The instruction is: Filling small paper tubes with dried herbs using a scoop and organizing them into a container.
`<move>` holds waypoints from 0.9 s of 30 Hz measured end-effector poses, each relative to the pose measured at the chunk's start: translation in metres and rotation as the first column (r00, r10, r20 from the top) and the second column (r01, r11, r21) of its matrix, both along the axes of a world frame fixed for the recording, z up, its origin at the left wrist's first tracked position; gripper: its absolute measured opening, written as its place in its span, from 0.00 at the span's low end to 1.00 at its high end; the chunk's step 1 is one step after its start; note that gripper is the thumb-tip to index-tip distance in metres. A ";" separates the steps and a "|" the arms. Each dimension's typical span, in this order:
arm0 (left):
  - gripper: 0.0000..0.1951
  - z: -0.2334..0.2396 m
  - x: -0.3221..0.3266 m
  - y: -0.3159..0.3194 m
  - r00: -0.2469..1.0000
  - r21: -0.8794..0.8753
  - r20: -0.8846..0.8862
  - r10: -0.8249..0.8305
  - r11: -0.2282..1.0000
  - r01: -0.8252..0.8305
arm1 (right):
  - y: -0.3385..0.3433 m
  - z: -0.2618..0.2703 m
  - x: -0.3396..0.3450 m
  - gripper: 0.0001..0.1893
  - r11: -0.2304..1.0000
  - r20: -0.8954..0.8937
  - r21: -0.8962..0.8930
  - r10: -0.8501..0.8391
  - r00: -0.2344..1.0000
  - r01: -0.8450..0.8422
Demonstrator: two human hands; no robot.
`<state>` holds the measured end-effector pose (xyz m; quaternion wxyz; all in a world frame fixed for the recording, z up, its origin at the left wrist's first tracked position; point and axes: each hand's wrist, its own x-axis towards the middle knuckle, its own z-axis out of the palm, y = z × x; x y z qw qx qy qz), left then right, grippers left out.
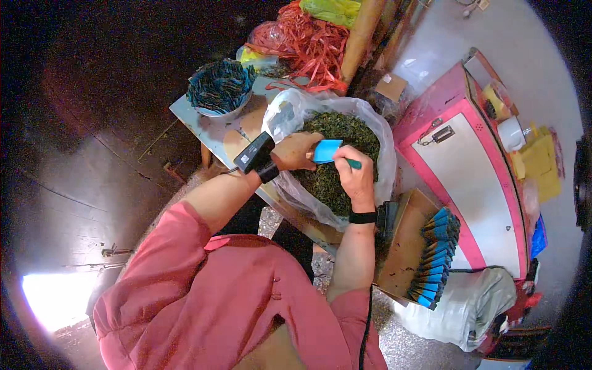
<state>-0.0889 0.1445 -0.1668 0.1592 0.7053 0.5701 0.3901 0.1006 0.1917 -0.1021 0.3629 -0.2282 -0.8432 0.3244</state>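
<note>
My left hand (pixel 298 150) grips a small bright blue packet (pixel 328 151) by its left side, above an open clear plastic bag (pixel 387 134). My right hand (pixel 356 173) holds a small tool with a green handle (pixel 354 163) at the packet's right edge; the tool's other end is hidden. Dried, crumbled green leaves (pixel 333 189) fill the bag below both hands. A bowl (pixel 226 114) heaped with dark and blue packets (pixel 221 85) stands to the upper left. On the right, a cardboard box (pixel 407 240) holds a row of blue packets (pixel 432 263).
A table (pixel 194 118) bears the bag and bowl. Red plastic strips (pixel 319 51) lie behind, beside a wooden post (pixel 363 37). A pink and white cabinet (pixel 467 185) stands at right, with a pale sack (pixel 462 310) below it.
</note>
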 end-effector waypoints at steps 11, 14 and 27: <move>0.28 0.010 -0.002 -0.006 0.996 -0.132 0.083 0.011 0.991 0.000 | 0.006 -0.004 0.057 0.07 0.864 -0.116 -0.204 -0.489 0.864 0.461; 0.28 -0.003 -0.004 -0.002 0.979 -0.089 0.201 -0.034 0.995 0.052 | 0.015 -0.047 0.048 0.10 0.691 0.080 0.151 -0.721 0.688 0.707; 0.29 0.004 -0.001 0.002 0.999 -0.151 0.044 0.007 0.989 0.000 | 0.026 -0.054 0.042 0.09 0.580 -0.426 -0.814 -0.630 0.649 0.029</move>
